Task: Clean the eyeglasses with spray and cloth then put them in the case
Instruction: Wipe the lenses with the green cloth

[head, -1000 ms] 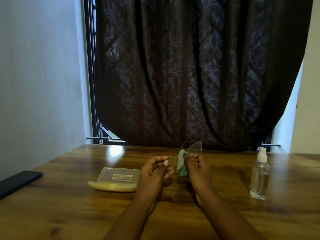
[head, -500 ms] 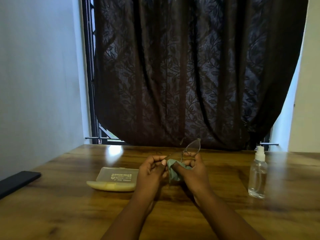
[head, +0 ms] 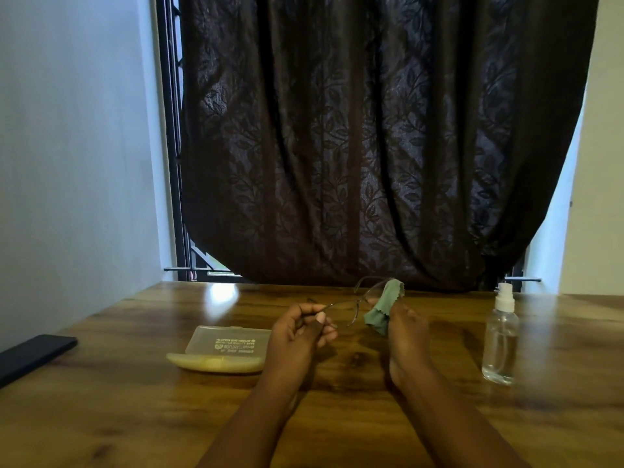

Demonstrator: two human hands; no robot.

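The left hand [head: 299, 336] is curled, and its thumb and fingers pinch one thin arm of the thin wire-rimmed eyeglasses [head: 358, 304]; the right hand [head: 407, 329] pinches the small green cleaning cloth with zigzag edges [head: 383, 307], and the cloth is wrapped over one lens of the glasses; the other lens is bare and sits between the two hands; the second arm of the glasses sticks up and back toward the curtain; both hands hold the glasses up in the air above the brown wooden table [head: 337, 417], so the glasses do not touch it.

Just to the left of the left hand lies the pale yellow see-through plastic glasses case [head: 224, 349]; it rests on the table with its lid open and lying flat behind the bottom half; the lid has small printed words on it, too small to read; the wrist covers the right end of the case.

To the right of the right hand, a bit apart, stands the clear plastic spray bottle with a white top [head: 500, 336]; it is upright on the table and has clear liquid in it.

At the far left edge of the table lies a flat black thing [head: 33, 354]; I cannot tell what it is.

Behind the table hangs a dark brown curtain with a leaf pattern [head: 371, 146]; a black window frame [head: 172, 146] shows beside it; pale walls [head: 74, 146] stand on both sides.
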